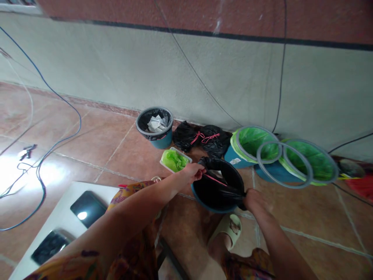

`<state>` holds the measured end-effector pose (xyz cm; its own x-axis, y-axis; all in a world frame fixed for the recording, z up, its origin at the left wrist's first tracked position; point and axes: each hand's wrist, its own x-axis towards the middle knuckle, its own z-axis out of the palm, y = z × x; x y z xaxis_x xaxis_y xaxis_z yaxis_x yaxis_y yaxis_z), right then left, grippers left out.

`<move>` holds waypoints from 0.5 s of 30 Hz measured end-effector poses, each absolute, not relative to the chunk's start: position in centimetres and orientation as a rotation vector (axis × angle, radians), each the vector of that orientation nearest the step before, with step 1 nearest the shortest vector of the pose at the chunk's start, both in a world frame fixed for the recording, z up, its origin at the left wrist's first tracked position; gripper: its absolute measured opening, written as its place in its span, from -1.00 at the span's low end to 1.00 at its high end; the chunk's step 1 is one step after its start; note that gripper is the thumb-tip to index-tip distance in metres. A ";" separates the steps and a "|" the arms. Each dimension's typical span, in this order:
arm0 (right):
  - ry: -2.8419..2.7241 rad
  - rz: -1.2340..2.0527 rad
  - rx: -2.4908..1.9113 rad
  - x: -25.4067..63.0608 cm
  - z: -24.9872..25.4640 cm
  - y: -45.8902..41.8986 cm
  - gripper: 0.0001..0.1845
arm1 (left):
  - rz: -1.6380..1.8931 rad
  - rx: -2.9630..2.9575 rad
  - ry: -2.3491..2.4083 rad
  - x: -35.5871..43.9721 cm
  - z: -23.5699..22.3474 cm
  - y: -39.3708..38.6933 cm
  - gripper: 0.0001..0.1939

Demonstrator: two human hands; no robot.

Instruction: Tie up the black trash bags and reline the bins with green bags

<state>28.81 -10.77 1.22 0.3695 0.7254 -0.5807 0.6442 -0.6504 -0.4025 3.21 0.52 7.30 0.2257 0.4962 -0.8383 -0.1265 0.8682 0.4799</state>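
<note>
Black liner (217, 190) w/ pink drawstring sits in a blue bin (204, 204) on the floor, glossy, crumpled at rim. Left hand (190, 172) grip pinches the liner's far edge; right hand (253, 199) grip bunches the near-right edge. Green-lined bins (291, 159) just beyond.

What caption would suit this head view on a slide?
Both hands, left and right, grip the black liner of a blue bin on a tiled floor, beside green-lined bins.

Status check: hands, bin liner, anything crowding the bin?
Left hand pinching the black liner at the bin's far rim, by the pink drawstring. Right hand gripping the liner at the near rim. Green-lined bins close behind; tied black bags beyond.
</note>
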 end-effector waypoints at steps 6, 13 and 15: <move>-1.804 0.621 -2.336 26.3 5.1 -8.9 -0.74 | 0.415 0.343 1.272 2.9 6.8 0.9 -0.73; -1.922 1.306 -1.799 24.9 6.5 -9.2 -0.74 | 0.383 0.394 1.216 2.7 7.2 1.0 -0.63; -1.741 1.300 -1.953 26.7 6.0 -9.0 -0.70 | 0.397 0.430 1.176 2.7 7.4 0.9 -0.62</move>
